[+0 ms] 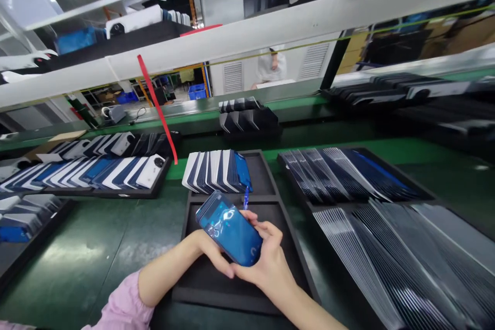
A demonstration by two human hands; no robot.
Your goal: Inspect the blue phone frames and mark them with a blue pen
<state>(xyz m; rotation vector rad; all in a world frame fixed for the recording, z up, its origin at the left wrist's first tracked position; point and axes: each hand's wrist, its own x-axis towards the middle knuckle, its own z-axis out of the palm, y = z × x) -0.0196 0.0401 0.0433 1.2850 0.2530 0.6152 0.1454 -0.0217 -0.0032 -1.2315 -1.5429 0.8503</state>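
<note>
Between both hands is a stack of blue film-covered phone panels (234,232), tilted, with several layered edges showing at its upper left end. My left hand (213,251) holds the stack from the left, its thumb along the near edge. Wrapped around the right end is my right hand (268,247), fingers closed on the far side. The stack is above the near compartment of a black tray (224,296). In that tray's far compartment, a row of white and dark blue panels (212,171) leans to one side. A small blue strip (246,197) shows just behind the held stack.
At right, a black tray (284,165) holds fanned rows of clear and dark sheets (386,263). Trays of white and blue panels (116,172) stand at left. A red strip (158,108) hangs from the shelf beam (247,33). Beyond is a person's hand (274,62).
</note>
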